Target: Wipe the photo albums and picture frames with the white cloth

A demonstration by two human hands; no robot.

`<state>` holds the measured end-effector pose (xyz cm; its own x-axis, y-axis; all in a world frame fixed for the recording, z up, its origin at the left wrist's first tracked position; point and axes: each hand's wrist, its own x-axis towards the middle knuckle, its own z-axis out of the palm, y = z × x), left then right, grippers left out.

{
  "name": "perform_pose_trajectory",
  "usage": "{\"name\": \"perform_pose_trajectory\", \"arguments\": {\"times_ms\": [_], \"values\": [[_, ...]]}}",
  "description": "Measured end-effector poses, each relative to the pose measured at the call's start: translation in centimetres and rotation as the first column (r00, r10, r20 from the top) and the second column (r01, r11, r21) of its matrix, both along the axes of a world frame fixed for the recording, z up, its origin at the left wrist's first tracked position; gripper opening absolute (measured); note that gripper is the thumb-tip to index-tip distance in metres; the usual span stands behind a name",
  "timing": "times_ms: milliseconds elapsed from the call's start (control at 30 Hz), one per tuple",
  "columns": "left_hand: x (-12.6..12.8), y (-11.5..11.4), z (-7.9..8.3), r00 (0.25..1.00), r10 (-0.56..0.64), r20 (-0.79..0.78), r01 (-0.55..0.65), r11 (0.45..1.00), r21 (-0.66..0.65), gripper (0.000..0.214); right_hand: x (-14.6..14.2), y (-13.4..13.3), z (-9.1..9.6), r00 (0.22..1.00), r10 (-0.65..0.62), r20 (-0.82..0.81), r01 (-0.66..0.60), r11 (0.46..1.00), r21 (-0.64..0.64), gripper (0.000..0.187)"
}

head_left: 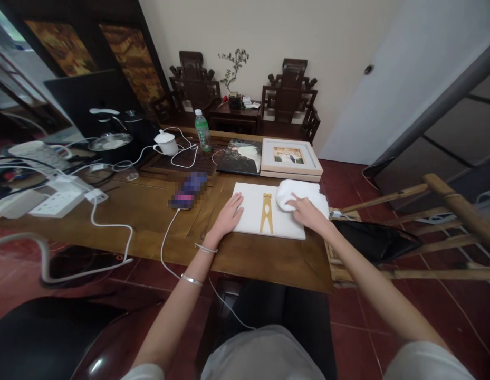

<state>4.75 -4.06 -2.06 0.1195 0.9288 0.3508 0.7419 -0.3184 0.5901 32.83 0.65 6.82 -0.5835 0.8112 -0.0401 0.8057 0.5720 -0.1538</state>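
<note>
A white flat panel (250, 211) lies on the wooden table (150, 216) with a wooden clothespin-shaped piece (266, 212) on its middle. My left hand (230, 214) rests flat, fingers stretched, on the panel's left edge. My right hand (304, 209) presses a bunched white cloth (292, 192) against the panel's right far corner, fingers curled on it.
Two framed pictures (290, 156) lie beyond the panel. A phone (188, 192) on a white cable, a green bottle (202, 132), a white teapot (166, 142), power strips (60, 200) and kettles occupy the left. A bamboo rack (426, 232) with a black bag stands right.
</note>
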Motion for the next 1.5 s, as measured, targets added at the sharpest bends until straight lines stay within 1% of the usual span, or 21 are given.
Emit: {"name": "perform_pose_trajectory", "arguments": {"times_ms": [100, 200, 267, 333, 400, 467, 600, 733, 833, 900, 967, 1033, 1100, 1267, 1333, 1400, 1500], "values": [[0.0, 0.0, 0.0, 1.0, 0.007, 0.0, -0.007, 1.0, 0.004, 0.048, 1.8, -4.1, -0.6, 0.991, 0.135, -0.022, -0.135, 0.991, -0.004, 0.051], [0.0, 0.0, 0.0, 1.0, 0.012, -0.009, -0.012, 1.0, 0.004, 0.049, 3.3, -8.0, -0.5, 0.959, 0.272, -0.083, -0.276, 0.96, -0.048, 0.052], [0.0, 0.0, 0.0, 1.0, 0.011, -0.012, -0.011, 1.0, 0.002, 0.048, 3.8, -9.6, -0.2, 0.94, 0.32, -0.12, -0.331, 0.94, -0.082, 0.052], [0.0, 0.0, -0.1, 1.0, 0.011, -0.008, -0.011, 1.0, 0.002, 0.048, 4.0, -9.9, -0.1, 0.931, 0.337, -0.143, -0.352, 0.931, -0.098, 0.052], [0.0, 0.0, -0.2, 1.0, 0.014, -0.001, -0.014, 1.0, 0.009, 0.048, 3.8, -9.0, -0.1, 0.929, 0.338, -0.15, -0.354, 0.931, -0.09, 0.051], [0.0, 0.0, -0.2, 1.0, 0.016, 0.001, -0.016, 1.0, 0.014, 0.048, 3.3, -7.2, -0.3, 0.934, 0.327, -0.144, -0.339, 0.939, -0.061, 0.051], [0.0, 0.0, -0.2, 1.0, 0.012, 0.004, -0.012, 1.0, 0.014, 0.048, 1.9, -2.3, -0.8, 0.953, 0.274, -0.13, -0.274, 0.961, 0.018, 0.05], [-0.1, 0.0, -0.1, 1.0, 0.0, 0.013, 0.0, 1.0, 0.009, 0.048, 0.8, 2.4, -1.1, 0.959, 0.256, -0.119, -0.251, 0.966, 0.06, 0.054], [-0.1, 0.0, 0.0, 1.0, 0.0, 0.014, 0.0, 1.0, -0.001, 0.047, 0.3, 4.3, -1.2, 0.965, 0.228, -0.126, -0.218, 0.972, 0.091, 0.051], [-0.1, 0.0, 0.0, 1.0, 0.004, 0.014, -0.004, 1.0, 0.0, 0.047, 0.2, 4.6, -1.2, 0.969, 0.217, -0.121, -0.205, 0.974, 0.1, 0.05], [-0.1, -0.1, 0.0, 1.0, 0.005, 0.013, -0.005, 1.0, 0.003, 0.047, 0.2, 3.9, -1.2, 0.97, 0.218, -0.106, -0.208, 0.973, 0.095, 0.051], [-0.1, -0.1, 0.0, 1.0, 0.004, 0.01, -0.004, 1.0, 0.004, 0.047, 0.6, 2.3, -1.3, 0.97, 0.228, -0.088, -0.221, 0.972, 0.079, 0.053], [0.0, -0.1, 0.0, 1.0, 0.004, 0.008, -0.005, 1.0, 0.007, 0.047, 1.1, -0.2, -1.3, 0.968, 0.24, -0.077, -0.236, 0.97, 0.057, 0.052], [0.0, 0.0, -0.1, 1.0, 0.014, 0.007, -0.014, 1.0, 0.01, 0.048, 2.3, -7.6, -0.7, 0.952, 0.29, -0.095, -0.292, 0.956, -0.019, 0.05], [0.0, 0.0, -0.1, 1.0, 0.013, 0.006, -0.014, 1.0, 0.009, 0.048, 2.6, -9.6, -0.2, 0.948, 0.298, -0.112, -0.307, 0.949, -0.071, 0.051], [0.0, 0.0, -0.1, 1.0, 0.013, 0.007, -0.013, 1.0, 0.01, 0.047, 2.7, -10.6, 0.1, 0.946, 0.294, -0.138, -0.309, 0.945, -0.109, 0.051], [0.0, -0.1, 0.0, 1.0, 0.016, 0.011, -0.016, 1.0, 0.011, 0.046, 2.8, -9.9, 0.2, 0.941, 0.288, -0.176, -0.309, 0.945, -0.104, 0.05]]}}
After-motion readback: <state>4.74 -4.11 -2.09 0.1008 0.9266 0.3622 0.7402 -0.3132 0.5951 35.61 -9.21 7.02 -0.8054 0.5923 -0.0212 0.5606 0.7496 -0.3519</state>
